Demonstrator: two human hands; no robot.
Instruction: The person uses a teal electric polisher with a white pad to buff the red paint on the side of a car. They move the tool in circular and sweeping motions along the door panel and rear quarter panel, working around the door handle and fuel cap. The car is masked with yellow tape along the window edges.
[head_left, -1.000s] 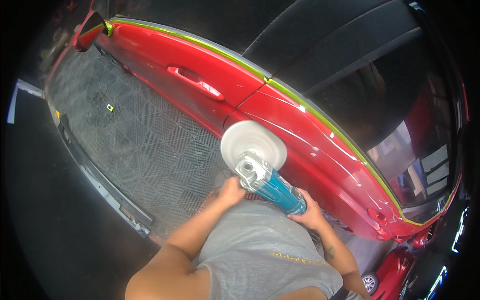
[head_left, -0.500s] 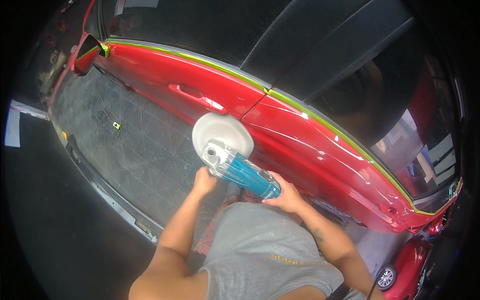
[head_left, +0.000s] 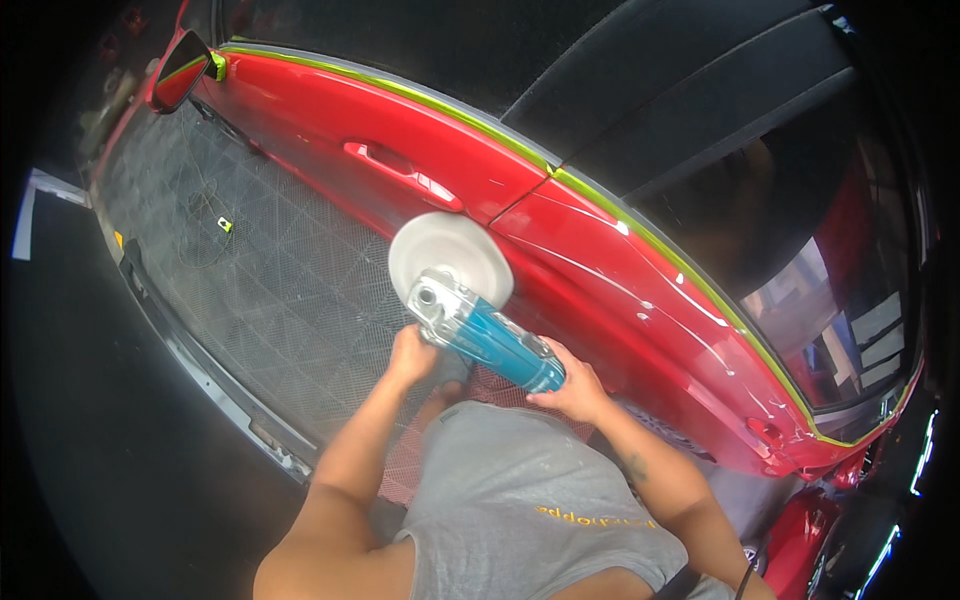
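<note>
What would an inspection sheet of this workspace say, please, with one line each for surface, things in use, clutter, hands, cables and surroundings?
Surface: red car side; white streaks behind the door gap, green tape along the window edge.
Things in use: blue polisher with round white pad; contact with paint unclear.
Clutter: small yellow-green object on grey floor, kind unclear.
Hands: left hand at the polisher's head end; right hand around its rear.
Cables: thin dark cord by the right arm.
Surroundings: another red car, lower right.

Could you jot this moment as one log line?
left hand: gripping polisher front; right hand: gripping polisher rear; white pad: at red car, contact unclear; green tape: on car
</note>
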